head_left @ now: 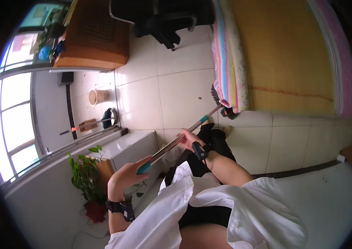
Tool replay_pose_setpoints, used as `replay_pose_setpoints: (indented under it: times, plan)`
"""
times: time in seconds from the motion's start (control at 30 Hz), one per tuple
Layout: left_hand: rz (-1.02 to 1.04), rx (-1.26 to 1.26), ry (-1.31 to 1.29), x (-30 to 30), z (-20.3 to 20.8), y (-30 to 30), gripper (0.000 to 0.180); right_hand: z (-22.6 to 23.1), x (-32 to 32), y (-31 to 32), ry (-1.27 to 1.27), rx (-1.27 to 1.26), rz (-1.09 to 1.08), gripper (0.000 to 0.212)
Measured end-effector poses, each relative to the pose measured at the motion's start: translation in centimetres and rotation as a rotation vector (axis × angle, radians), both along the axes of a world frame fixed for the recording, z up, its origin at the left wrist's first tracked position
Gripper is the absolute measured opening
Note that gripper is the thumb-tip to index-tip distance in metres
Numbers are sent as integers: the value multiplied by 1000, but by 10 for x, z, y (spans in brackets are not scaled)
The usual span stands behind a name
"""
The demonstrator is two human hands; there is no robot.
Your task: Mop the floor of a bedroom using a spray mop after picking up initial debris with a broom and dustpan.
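Observation:
A mop with a metal pole [167, 148] and teal grips slants across the view, from near my body towards the bed. My left hand [127, 175] grips the teal upper end, with the thumb along it. Farther down the pole, my right hand [189, 140] is closed around the metal part. The dark, shaggy mop head [229, 113] rests on the floor at the bed's near left corner. The hanging bed cover hides part of it.
The bed [286, 54] with a tan mat stands at the right. A black office chair [163, 20] and wooden cabinet [93, 35] are at the far side. A waste basket [98, 97], white cabinet [128, 151] and potted plant [82, 176] stand at the left.

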State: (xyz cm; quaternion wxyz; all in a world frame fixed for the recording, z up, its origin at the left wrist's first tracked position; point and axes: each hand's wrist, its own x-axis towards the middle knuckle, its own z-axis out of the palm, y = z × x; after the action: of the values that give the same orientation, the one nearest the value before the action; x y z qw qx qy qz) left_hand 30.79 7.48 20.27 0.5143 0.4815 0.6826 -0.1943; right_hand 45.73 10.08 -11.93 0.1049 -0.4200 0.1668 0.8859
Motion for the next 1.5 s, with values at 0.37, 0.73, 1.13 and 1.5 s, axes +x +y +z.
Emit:
replay_pose_setpoints:
  times: [0.37, 0.73, 1.13, 1.5]
  plan:
    - [-40, -17, -166, -48, -21, -8, 66, -8, 27, 2, -160, -3, 73, 17]
    - [-73, 117, 14, -210, -41, -9, 62, -51, -151, 13, -220, -126, 105, 14]
    - [423, 77, 463, -289, 111, -69, 69, 69, -444, -10, 434, 127, 552, 19]
    - [577, 281, 238, -277, 101, -42, 68, 74, -379, 68, 368, 277, 601, 25]
